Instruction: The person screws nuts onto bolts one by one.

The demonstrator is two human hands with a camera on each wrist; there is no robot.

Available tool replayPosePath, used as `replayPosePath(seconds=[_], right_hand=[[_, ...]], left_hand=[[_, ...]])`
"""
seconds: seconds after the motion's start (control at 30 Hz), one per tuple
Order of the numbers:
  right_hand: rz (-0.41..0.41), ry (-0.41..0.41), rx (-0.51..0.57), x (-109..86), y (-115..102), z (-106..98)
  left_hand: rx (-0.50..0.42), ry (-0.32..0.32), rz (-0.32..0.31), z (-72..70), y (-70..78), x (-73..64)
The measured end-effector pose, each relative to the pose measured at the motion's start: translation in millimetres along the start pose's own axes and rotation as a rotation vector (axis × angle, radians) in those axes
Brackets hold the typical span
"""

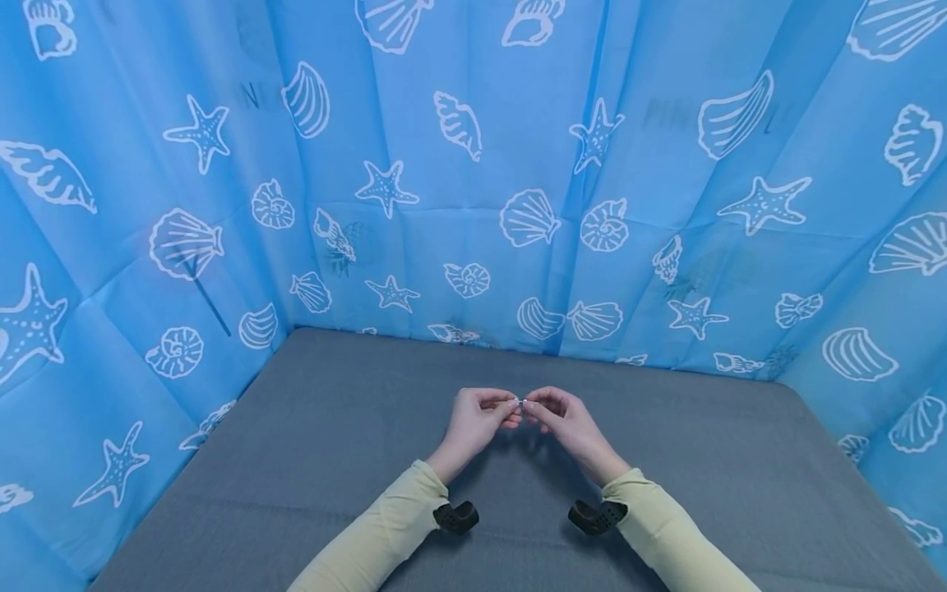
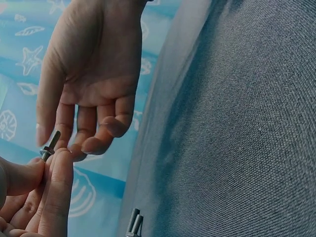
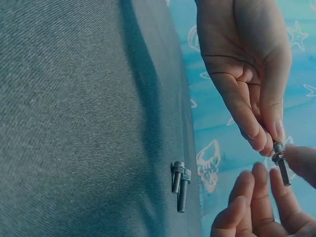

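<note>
A small metal bolt (image 3: 285, 174) with a nut (image 3: 280, 159) on its shank is held up between the two hands, over the grey table. The left hand (image 1: 476, 421) pinches the bolt's head end between thumb and fingers, its fingertips hiding part of the head. From the other side, the right hand (image 1: 565, 423) reaches in, with its thumb (image 3: 300, 160) touching the nut. The right index finger stands beside the shank, a small gap between them in the right wrist view; its other fingers hang loosely curved.
Two loose bolts (image 3: 182, 192) with nuts lie side by side on the grey cloth-covered table (image 1: 355, 427). Blue curtains (image 1: 459, 181) with white shell and starfish prints stand round the far side and both ends. A black wrist camera (image 1: 456, 518) hangs under the left sleeve, another (image 1: 598, 518) under the right.
</note>
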State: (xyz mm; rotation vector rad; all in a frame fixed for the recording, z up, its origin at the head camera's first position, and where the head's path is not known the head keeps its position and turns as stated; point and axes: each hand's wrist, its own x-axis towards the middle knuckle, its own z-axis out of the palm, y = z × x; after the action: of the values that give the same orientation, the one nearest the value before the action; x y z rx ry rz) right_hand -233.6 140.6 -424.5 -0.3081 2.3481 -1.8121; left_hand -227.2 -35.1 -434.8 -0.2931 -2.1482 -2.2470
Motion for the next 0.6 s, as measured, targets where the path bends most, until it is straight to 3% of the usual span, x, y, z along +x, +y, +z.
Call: replayPosePath(seconds=[0.13,0.4,0.6], right_hand=[[-0.023,0.0,0.025,-0.1,-0.3,-0.2],[0.037,-0.007,-0.044,-0.3,-1.6,-1.0],[0.008,-0.011,0.034,-1.8,-2.2,-1.7]], left_hand=[[-0.005,0.0,0.002,0.1,-0.2,0.0],[-0.002,0.002,-0.005,0.4,-0.4,0.3],[0.009,0.001,-0.029,-1.3,4.8,-2.1]])
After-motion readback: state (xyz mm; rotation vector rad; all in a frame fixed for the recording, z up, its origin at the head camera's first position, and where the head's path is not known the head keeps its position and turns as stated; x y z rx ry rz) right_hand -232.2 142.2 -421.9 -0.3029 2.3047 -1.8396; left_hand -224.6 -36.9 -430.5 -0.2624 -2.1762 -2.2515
